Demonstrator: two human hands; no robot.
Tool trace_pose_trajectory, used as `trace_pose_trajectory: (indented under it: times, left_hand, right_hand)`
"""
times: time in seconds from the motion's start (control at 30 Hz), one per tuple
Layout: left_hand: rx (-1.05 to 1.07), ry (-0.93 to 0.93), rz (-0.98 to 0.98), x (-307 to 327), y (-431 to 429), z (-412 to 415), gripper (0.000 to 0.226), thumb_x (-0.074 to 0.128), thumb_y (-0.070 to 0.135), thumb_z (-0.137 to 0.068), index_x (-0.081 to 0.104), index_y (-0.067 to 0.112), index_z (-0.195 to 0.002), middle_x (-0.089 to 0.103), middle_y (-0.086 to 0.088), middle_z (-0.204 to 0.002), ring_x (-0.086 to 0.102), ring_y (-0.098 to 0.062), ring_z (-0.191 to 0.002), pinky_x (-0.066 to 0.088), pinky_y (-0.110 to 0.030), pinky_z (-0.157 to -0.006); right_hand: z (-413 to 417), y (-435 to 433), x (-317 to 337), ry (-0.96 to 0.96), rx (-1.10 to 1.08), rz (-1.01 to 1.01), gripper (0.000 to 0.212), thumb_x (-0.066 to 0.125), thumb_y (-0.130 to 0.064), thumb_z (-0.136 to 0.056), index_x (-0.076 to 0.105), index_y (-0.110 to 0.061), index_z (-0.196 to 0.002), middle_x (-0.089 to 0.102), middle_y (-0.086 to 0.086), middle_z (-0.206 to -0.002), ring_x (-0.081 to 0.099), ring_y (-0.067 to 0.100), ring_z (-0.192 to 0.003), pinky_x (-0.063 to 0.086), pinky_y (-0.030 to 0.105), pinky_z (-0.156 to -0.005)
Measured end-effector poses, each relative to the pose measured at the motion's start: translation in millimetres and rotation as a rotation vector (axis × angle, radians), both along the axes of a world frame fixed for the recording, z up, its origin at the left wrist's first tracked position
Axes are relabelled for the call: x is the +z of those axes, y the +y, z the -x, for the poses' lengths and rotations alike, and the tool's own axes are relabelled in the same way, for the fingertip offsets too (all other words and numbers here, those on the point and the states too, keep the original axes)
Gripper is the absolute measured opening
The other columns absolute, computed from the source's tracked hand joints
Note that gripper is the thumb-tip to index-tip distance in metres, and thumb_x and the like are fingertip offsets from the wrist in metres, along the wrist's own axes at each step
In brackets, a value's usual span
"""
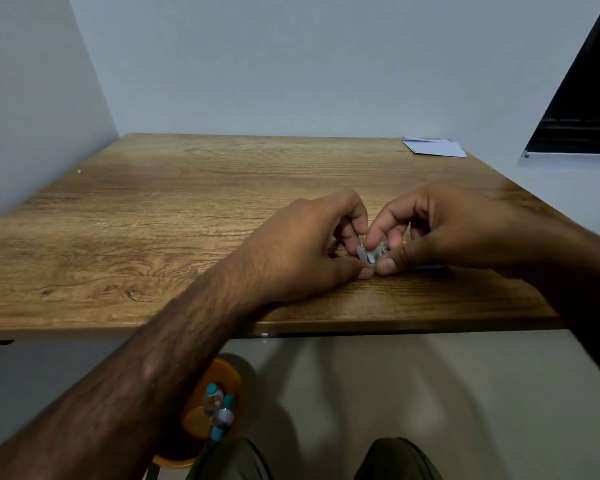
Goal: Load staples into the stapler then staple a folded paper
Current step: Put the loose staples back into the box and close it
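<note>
Here, both hands' fingers (373, 233) pinch a small grey metallic stapler (374, 254) low over the wooden table (153, 220).

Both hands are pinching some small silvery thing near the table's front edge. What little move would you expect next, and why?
Probably easing the silvery piece open or apart: left hand and right hand both pinch it, and the paper lies untouched at the far corner.

Both hands, left hand (309, 244) and right hand (440, 230), cover most of a small silvery object (373, 253); whether it is stapler or staples cannot be told. The right forearm leaves the frame.
</note>
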State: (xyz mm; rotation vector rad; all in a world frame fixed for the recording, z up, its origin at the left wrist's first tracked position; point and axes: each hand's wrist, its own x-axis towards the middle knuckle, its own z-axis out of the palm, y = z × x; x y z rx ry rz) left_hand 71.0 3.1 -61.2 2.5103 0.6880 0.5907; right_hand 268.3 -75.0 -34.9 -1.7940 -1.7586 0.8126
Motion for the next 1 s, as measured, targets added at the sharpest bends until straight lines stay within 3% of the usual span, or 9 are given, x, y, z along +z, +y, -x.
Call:
trace_pose_trajectory:
  times: [0.2, 0.33, 0.43, 0.6, 1.0]
  left_hand:
    - [-0.001, 0.002, -0.006, 0.0, 0.0, -0.6, 0.04, 0.084, 0.039, -0.074, 0.058, 0.033, -0.103, 0.071, 0.017, -0.092, 0.067, -0.004, -0.09, 0.057, -0.039, -0.08]
    - [0.002, -0.004, 0.023, 0.1, 0.3, -0.9, 0.037, 0.085, 0.036, -0.074, 0.059, 0.03, -0.099, 0.072, 0.015, -0.092, 0.068, -0.006, -0.09, 0.057, -0.04, -0.081]
    - [0.011, -0.004, 0.025, -0.1, 0.9, -0.7, 0.03, 0.085, 0.037, -0.074, 0.064, 0.028, -0.095, 0.073, 0.013, -0.093, 0.066, -0.004, -0.093, 0.056, -0.039, -0.083]
    - [0.012, 0.021, 0.007, -0.4, 0.6, -0.9, 0.019, 0.082, 0.04, -0.078, 0.074, 0.03, -0.092, 0.073, 0.015, -0.094, 0.063, 0.0, -0.093, 0.056, -0.036, -0.083]
    - [-0.041, -0.002, 0.028, -1.8, 2.4, -2.0, 0.016, 0.08, 0.034, -0.081, 0.08, 0.032, -0.097, 0.075, 0.013, -0.096, 0.066, -0.001, -0.094, 0.056, -0.037, -0.087]
  right_hand:
    - [-4.8, -10.6, 2.1, 0.011, -0.032, -0.022, 0.053, 0.087, -0.05, -0.044, 0.078, -0.038, -0.095, 0.068, -0.015, -0.076, 0.052, 0.001, -0.053, 0.042, 0.021, -0.052]
    - [-18.0, -24.8, 7.2, -0.161, -0.116, -0.071, 0.057, 0.084, -0.059, -0.041, 0.072, -0.052, -0.097, 0.067, -0.028, -0.092, 0.055, -0.002, -0.056, 0.044, 0.012, -0.053]
    - [-24.4, -34.0, 6.7, -0.241, -0.15, -0.014, 0.058, 0.084, -0.061, -0.046, 0.067, -0.058, -0.101, 0.066, -0.033, -0.095, 0.06, -0.004, -0.064, 0.047, 0.019, -0.06]
    - [-25.6, -34.6, -3.2, -0.209, -0.167, -0.047, 0.026, 0.088, -0.035, -0.069, 0.076, -0.042, -0.091, 0.066, -0.028, -0.061, 0.056, -0.008, -0.051, 0.039, 0.007, -0.044]
    - [-15.7, -25.7, -12.1, -0.1, -0.117, -0.101, 0.026, 0.09, -0.028, -0.069, 0.079, -0.032, -0.093, 0.067, -0.023, -0.06, 0.057, -0.005, -0.051, 0.041, 0.008, -0.047]
